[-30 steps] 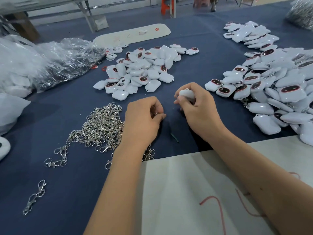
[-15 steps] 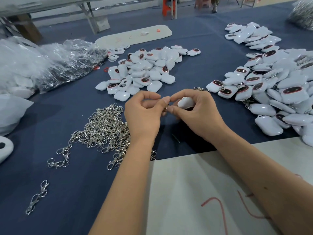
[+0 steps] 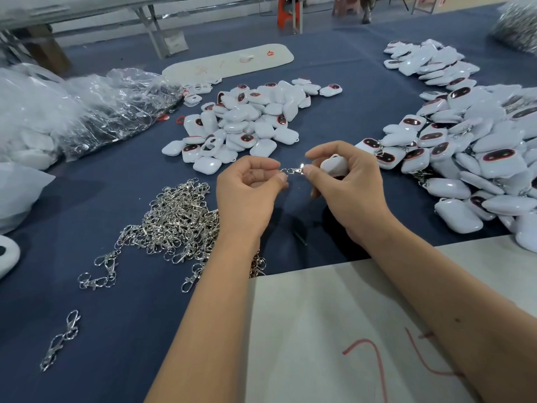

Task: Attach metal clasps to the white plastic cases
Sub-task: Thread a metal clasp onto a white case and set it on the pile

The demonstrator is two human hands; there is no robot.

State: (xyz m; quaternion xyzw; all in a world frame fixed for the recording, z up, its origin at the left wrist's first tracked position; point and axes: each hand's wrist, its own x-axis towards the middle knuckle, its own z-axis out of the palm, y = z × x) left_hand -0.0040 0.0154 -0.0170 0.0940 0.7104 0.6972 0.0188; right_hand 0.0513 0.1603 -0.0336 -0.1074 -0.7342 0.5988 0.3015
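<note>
My left hand [image 3: 247, 193] pinches the clasp's [image 3: 293, 171] ring while my right hand [image 3: 348, 184] grips a white case [image 3: 334, 165], thumb steadying the hook to join them

The counter [image 3: 363, 71] was covered in a dark blue cloth and ran well back into the room. A pale sheet [image 3: 334, 330] lay on its near edge with red scribbles on it, and a similar rounded white board [image 3: 229, 61] sat further back. Past the far edge, the floor [image 3: 238, 27] looked grey. There was a metal-legged bench [image 3: 145, 21] at the back left, plus an orange stool [image 3: 286, 14] near the middle. Lighting was soft and even.
</note>
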